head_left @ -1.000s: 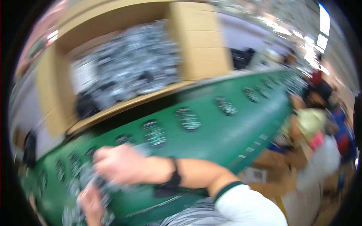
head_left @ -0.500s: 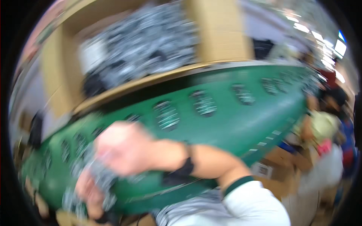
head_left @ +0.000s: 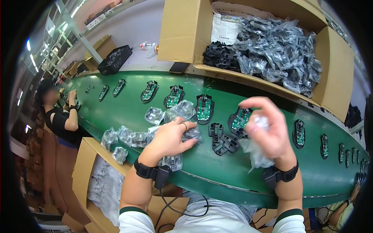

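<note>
My left hand (head_left: 170,139) has its thumb and forefinger around a bagged dark plastic part (head_left: 192,134), which is blurred. My right hand (head_left: 269,130) curls closed around a crumpled clear plastic bag (head_left: 257,155) that hangs below the fingers. Between the hands, bare black plastic parts (head_left: 226,144) lie on the green conveyor belt (head_left: 252,182). Just behind them are black bases with green circuit boards, one board (head_left: 240,118) partly hidden by my right hand and another (head_left: 203,109) in plain sight. More bagged parts (head_left: 132,136) lie around and left of my left hand.
A big cardboard box (head_left: 338,70) full of bagged parts stands beyond the belt. Another carton (head_left: 83,167) with white plastic bags sits at the near left. More circuit-board bases run along the belt both ways. A co-worker (head_left: 58,112) works at the far left.
The view has swung and sharpened. My hands, close together over bagged parts before, are now apart, the right one farther right with a clear bag. Bare black parts now show between them.
</note>
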`<state>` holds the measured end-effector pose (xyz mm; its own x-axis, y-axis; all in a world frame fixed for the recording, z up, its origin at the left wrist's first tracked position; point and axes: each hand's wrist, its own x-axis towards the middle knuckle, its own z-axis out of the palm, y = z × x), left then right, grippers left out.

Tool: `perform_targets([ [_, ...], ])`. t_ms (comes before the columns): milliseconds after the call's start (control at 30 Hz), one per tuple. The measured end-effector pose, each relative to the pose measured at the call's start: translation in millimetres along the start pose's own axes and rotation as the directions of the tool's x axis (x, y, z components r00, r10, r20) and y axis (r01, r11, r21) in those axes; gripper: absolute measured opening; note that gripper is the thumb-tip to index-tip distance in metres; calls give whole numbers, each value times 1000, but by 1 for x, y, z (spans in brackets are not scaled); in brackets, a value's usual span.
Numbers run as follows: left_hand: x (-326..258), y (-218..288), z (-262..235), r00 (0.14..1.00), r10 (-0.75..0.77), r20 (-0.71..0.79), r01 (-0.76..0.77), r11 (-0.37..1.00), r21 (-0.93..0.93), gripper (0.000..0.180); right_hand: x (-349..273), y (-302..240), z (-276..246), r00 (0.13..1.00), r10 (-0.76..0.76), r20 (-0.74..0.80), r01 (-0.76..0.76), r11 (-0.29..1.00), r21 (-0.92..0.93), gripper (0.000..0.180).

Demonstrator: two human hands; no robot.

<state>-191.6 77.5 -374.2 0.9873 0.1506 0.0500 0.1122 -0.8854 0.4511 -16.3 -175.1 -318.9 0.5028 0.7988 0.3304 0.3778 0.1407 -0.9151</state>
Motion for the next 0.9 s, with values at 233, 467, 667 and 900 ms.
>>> perform_targets([
  [233, 1, 20, 29, 988, -21, -156, -95, 710, -698, 33, -10, 43, 59, 980, -162, 111, 196, 855, -479, 68],
  [467, -8, 16, 17, 963, -131, -237, -120, 578, -807, 33, -3, 38, 28, 996, 73, 55, -68, 995, -79, 30],
  [667, 0, 23, 23, 981, -195, 15, 45, 152, -987, 26, -6, 45, 43, 994, -61, 86, 67, 995, -75, 59],
  [900, 2, 29, 20, 958, -260, -119, -49, 259, -965, 62, -5, 58, 32, 931, 353, 91, -351, 799, 488, 37],
])
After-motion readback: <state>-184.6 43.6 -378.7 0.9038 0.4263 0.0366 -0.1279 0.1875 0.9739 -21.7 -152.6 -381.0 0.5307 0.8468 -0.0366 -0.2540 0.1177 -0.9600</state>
